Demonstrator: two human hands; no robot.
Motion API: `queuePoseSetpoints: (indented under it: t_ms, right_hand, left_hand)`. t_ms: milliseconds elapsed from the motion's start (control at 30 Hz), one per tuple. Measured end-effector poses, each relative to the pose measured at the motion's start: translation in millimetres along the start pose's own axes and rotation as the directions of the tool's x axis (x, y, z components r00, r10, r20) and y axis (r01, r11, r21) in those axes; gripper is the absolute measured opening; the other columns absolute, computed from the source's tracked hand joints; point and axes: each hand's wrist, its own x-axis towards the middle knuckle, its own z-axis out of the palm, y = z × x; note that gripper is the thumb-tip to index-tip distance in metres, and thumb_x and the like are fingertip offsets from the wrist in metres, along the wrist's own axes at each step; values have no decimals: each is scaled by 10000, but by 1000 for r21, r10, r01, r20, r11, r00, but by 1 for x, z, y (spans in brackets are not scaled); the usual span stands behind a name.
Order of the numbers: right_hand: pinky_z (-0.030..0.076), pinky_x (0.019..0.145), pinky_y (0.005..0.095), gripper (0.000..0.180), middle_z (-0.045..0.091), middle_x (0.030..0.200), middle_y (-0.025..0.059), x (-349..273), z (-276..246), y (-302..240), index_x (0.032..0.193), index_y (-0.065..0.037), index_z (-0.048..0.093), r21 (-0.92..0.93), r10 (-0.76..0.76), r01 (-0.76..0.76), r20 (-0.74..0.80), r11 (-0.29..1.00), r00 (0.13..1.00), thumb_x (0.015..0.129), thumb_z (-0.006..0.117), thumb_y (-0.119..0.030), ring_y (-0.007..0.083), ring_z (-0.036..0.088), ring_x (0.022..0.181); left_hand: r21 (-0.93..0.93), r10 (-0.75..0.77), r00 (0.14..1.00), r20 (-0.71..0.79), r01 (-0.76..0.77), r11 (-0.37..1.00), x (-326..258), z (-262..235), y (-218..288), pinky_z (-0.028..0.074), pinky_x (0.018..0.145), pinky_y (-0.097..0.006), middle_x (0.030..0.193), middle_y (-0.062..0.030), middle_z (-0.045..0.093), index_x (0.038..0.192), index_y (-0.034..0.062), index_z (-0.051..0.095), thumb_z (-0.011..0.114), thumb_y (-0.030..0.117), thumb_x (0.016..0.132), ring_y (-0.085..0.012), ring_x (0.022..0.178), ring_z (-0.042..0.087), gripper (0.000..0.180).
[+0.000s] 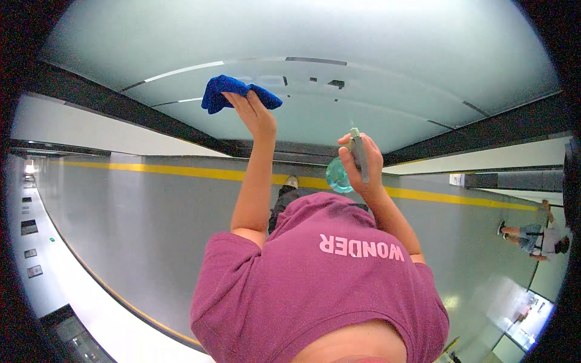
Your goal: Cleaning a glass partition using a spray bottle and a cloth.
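Up ahead, I am looking at a big pale glass pane (315, 54) that is filling the top of the view, with dark strips and faint reflected lights bending across it. My left hand (255, 115) is closing around a blue cloth (225, 92) and pressing it against the glass, high on the left side. My right hand (362, 164) is gripping a spray bottle (346, 169) with a teal body and a grey nozzle; it is sitting lower and to the right of the cloth, near the glass, though I cannot tell whether it is touching. Both forearms are coming up over a magenta shirt (315, 278). Below the pane a dark frame (151, 121) is running across, and a grey floor (133, 212) with 1 yellow line (193, 172) is curving past. Far to the right, another person (535, 237) is standing well apart from me.
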Motion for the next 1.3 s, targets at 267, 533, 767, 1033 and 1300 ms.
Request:
queuePoseSetpoints:
  t_ms: [267,533,767,1033,1300]
  right_hand:
    - [479,700,398,157,624,850,107,1,-5,6,930,-70,590,-106,-13,4,-80,994,997,860,644,-200,324,609,756]
    - [505,789,385,270,652,999,122,-16,-1,7,1076,-62,611,-22,-13,13,-6,1000,1000,835,676,-165,294,636,846]
    - [502,845,394,298,664,1046,134,-65,-5,17,1078,-57,611,66,33,-39,86,997,996,797,682,-123,314,645,950]
    - [497,862,426,323,655,1084,156,-85,-3,26,1089,-68,587,74,58,-61,44,995,997,786,684,-124,356,639,982]
    - [519,840,419,307,653,1085,151,-72,4,30,1080,-63,576,51,-33,26,152,998,988,795,683,-104,357,638,997]
  left_hand:
    - [27,10,998,59,-11,1000,-7,0,-2,47,1181,-450,1535,-328,86,1433,-140,202,363,265,1018,-443,1439,82,602]
    - [36,447,887,115,-454,891,-20,45,5,29,1123,-618,1546,-301,110,1481,5,238,400,293,992,-511,1422,69,591]
    - [160,656,672,343,-730,664,-48,108,91,369,860,-513,1433,-62,476,1344,276,537,619,306,795,-258,1104,539,555]
    - [-80,874,249,416,-948,308,-101,170,79,474,786,-385,1019,19,661,1168,309,640,566,292,817,-200,920,632,360]
    - [24,667,333,667,-904,427,-54,125,66,485,771,-386,966,3,670,1014,276,669,586,283,810,-213,892,634,220]
